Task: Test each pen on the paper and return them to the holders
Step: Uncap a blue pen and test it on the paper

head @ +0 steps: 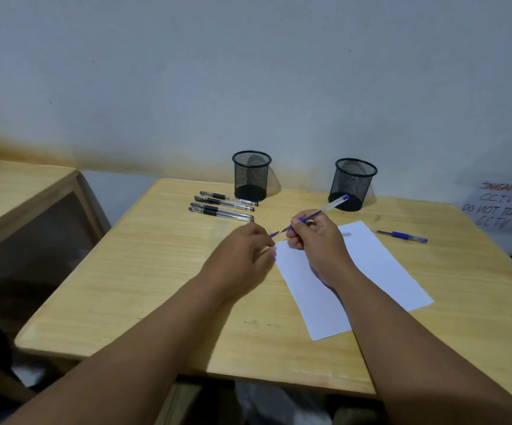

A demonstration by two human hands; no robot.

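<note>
From the head camera, two black wire-mesh pen holders stand at the far edge of a pale wooden table (132, 286), against a grey-white wall. The left holder (251, 176) is a round cup, slightly tapered, and its see-through mesh shows nothing inside but a solid dark base. The right holder (353, 184) is the same shape and also looks empty; the tail of the pen in the hand crosses in front of its lower wall.

Just left of the left holder, four black pens (224, 204) with clear barrels and dark rubber grips lie side by side on the wood, roughly parallel. A sheet of white paper (383, 271) lies flat and skewed near the table's middle. Beyond its far right corner a capped blue pen (401, 235) rests on the bare wood.

The right hand (316, 237) is curled closed around a blue pen (317, 213) with a clear barrel, tilted up and away, its tip pointing left over the paper's far left corner. The left hand (242, 250) has its fingers pinched together on what is probably the small blue cap (274, 233), just apart from the pen tip; motion blur makes that unclear.

On the wall at right is a handwritten sign (503, 207), partly cut off, reading "DO NOT TURN OFF CCTV".
</note>
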